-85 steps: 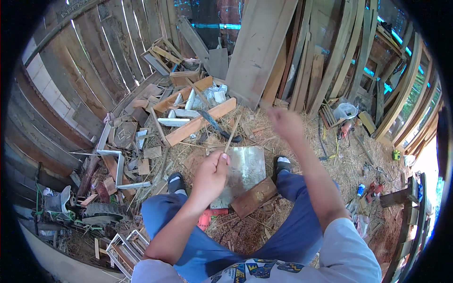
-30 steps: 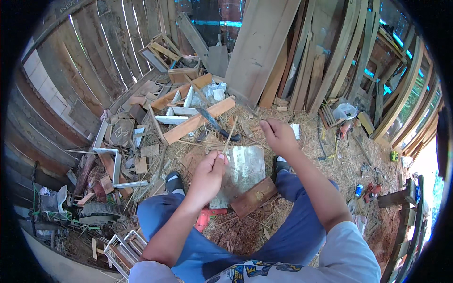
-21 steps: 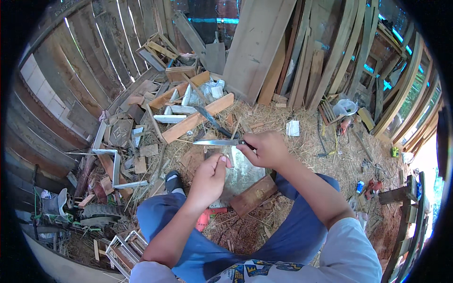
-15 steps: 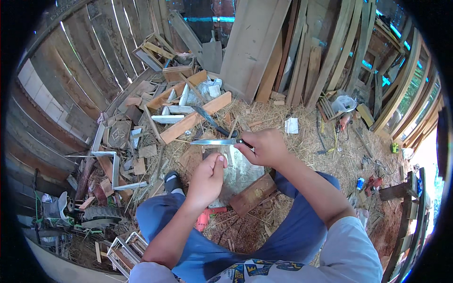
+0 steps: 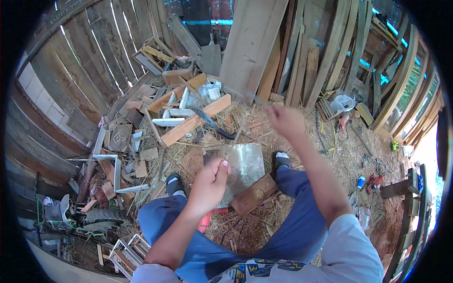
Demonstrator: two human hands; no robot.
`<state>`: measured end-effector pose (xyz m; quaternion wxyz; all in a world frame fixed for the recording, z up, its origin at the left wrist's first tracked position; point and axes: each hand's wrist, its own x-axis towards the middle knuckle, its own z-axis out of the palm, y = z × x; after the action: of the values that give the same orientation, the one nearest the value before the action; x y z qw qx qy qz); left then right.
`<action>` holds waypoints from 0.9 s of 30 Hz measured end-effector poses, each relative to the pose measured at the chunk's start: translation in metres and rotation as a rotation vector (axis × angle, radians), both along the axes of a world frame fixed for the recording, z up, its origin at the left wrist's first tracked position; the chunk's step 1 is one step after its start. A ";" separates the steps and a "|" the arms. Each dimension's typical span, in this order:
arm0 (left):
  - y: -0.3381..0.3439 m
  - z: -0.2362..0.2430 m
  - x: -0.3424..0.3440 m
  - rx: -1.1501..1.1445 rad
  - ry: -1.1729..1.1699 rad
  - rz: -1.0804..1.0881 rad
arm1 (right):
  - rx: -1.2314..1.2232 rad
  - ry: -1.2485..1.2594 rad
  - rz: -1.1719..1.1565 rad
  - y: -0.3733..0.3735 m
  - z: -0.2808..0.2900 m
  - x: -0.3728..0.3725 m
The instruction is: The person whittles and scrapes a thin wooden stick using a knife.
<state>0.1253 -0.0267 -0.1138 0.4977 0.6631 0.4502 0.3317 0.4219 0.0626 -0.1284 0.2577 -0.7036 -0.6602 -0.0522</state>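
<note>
My left hand (image 5: 208,183) is closed in a fist, thumb on top, around a thin wooden stick (image 5: 234,140) that points up and away from me. Further off and to the right, my right hand (image 5: 287,122) is smeared by motion. It grips a knife whose blade (image 5: 252,99) is only a faint blur. Under both hands lies a flat greyish sheet (image 5: 247,162) on the ground, with a short brown wood block (image 5: 255,194) at its near edge. Beyond the stick, a machete (image 5: 207,120) with a dark handle leans over a plank.
A reddish plank (image 5: 196,120) and a heap of wood scraps lie to the front left. Tall boards (image 5: 255,47) lean against the far wall. Between my legs is a red tool (image 5: 205,221). Another red tool (image 5: 374,183) and a blue can (image 5: 361,182) lie right, on straw.
My right hand has swept away and up to the right with the knife, off the stick. My left hand stays nearly in place. My right foot now shows beside the sheet.
</note>
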 end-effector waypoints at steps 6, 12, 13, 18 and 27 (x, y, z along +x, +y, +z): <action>0.008 -0.017 -0.003 -0.052 -0.051 0.089 | -0.012 0.238 -0.072 -0.011 -0.003 0.013; 0.008 -0.008 -0.001 -0.028 -0.118 0.096 | -0.037 0.222 0.324 -0.032 0.000 -0.056; 0.009 -0.007 -0.001 -0.029 -0.116 0.100 | -0.014 0.247 0.319 -0.031 0.002 -0.058; 0.013 -0.014 -0.001 -0.056 -0.124 0.083 | 0.029 0.452 0.250 -0.032 0.001 -0.056; 0.008 -0.017 0.008 -0.035 -0.111 0.050 | 0.062 0.002 0.544 -0.044 0.002 -0.068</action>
<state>0.1331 -0.0183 -0.1304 0.5249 0.6234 0.4439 0.3725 0.3543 0.0185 -0.1264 0.2845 -0.4924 -0.8226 -0.0005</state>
